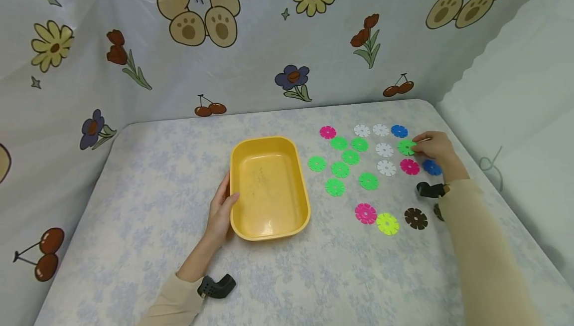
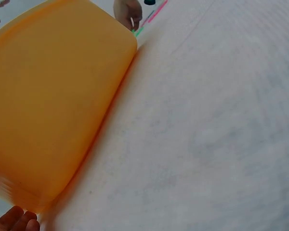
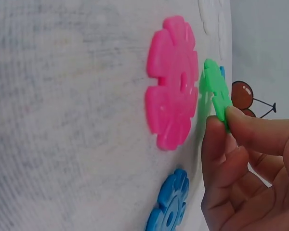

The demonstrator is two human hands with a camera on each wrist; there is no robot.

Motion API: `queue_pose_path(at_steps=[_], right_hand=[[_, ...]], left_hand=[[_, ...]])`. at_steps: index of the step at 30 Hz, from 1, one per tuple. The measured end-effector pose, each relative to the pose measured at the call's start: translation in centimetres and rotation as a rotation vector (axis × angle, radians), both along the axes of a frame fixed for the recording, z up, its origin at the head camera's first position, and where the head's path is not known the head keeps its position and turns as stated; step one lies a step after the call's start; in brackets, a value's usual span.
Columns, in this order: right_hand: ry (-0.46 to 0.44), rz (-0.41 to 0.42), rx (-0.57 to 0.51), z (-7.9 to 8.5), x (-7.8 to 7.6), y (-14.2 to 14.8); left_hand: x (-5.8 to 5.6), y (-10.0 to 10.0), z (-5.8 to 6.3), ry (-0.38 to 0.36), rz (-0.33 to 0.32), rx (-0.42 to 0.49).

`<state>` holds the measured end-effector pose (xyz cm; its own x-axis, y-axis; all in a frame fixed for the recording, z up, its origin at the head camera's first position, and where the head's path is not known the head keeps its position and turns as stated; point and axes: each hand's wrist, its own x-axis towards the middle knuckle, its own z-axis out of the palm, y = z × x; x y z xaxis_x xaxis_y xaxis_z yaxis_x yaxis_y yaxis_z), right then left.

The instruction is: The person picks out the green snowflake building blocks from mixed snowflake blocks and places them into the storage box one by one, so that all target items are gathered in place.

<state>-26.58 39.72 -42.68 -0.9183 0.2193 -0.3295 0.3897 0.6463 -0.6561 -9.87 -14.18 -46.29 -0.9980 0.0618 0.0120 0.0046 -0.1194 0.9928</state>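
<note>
In the head view, the right sleeve (image 1: 486, 246) covered part of a dark disc (image 1: 438, 211), and the left hand's (image 1: 218, 214) fingers were mostly lost behind the yellow tray (image 1: 269, 179), though I could see its thumb over the rim; that grip held the tray's side. The left wrist view cut that hand down to a few fingertips in the corner. The right hand's (image 1: 437, 149) grip was pinched, thumb to finger, on a green disc (image 1: 405, 147), tilted towards the far right of the worktop (image 1: 157, 191). A pink disc (image 1: 409, 167) and a blue disc (image 1: 432, 167) lay close by; the right wrist view clipped the blue one. More green discs (image 1: 351, 157) lay between tray and right hand.
</note>
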Motion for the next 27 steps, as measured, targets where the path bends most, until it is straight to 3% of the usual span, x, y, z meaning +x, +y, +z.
queue_pose_path(at_steps=[9, 21, 27], right_hand=[[0.005, -0.015, -0.047, 1.0, 0.7, -1.4], [0.125, 0.136, -0.148, 4.1, 2.3, -6.7], [0.141, 0.182, -0.166, 6.0, 2.9, -10.2]], left_hand=[[0.0, -0.1, -0.1, 0.0, -0.003, 0.003], [0.0, -0.1, 0.0, 0.0, -0.004, -0.008], [0.0, -0.2, 0.0, -0.001, -0.007, -0.019]])
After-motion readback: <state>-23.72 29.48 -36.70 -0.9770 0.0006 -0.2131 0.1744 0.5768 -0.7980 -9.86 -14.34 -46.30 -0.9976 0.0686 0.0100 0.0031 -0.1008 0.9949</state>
